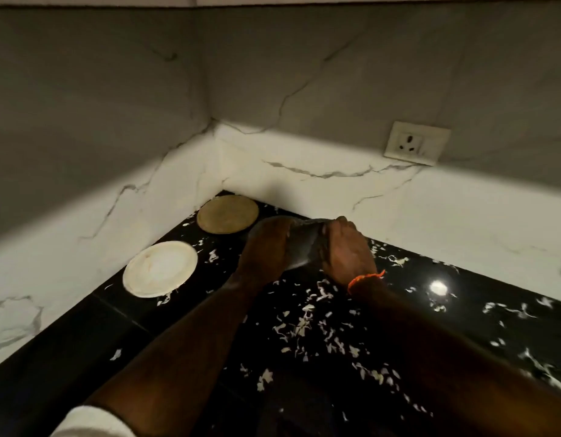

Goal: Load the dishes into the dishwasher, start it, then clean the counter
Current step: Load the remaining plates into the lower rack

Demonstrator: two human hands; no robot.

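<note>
Both hands grip a dark plate over the black table, near the corner.

Left hand (266, 247) and right hand (345, 250) clasp opposite edges of one plate (304, 244), grey, smooth, slightly shiny; it's tipped up on edge, face toward the camera, width running hand to hand. Whether its lower edge touches the table (462, 310) — can't tell. Orange thread band (366, 279) on right wrist, white sleeve cuff (93, 424) on left arm. Left of the hands: round white plate (160, 269), flat, smeared; beyond it in the corner a round tan plate (227, 213), flat, matte, just beside the left hand. Table glossy black stone, strewn with pale shreds (304, 323) below and right of the hands. White marbled wall (304, 121), socket (416, 142) up right.
</note>
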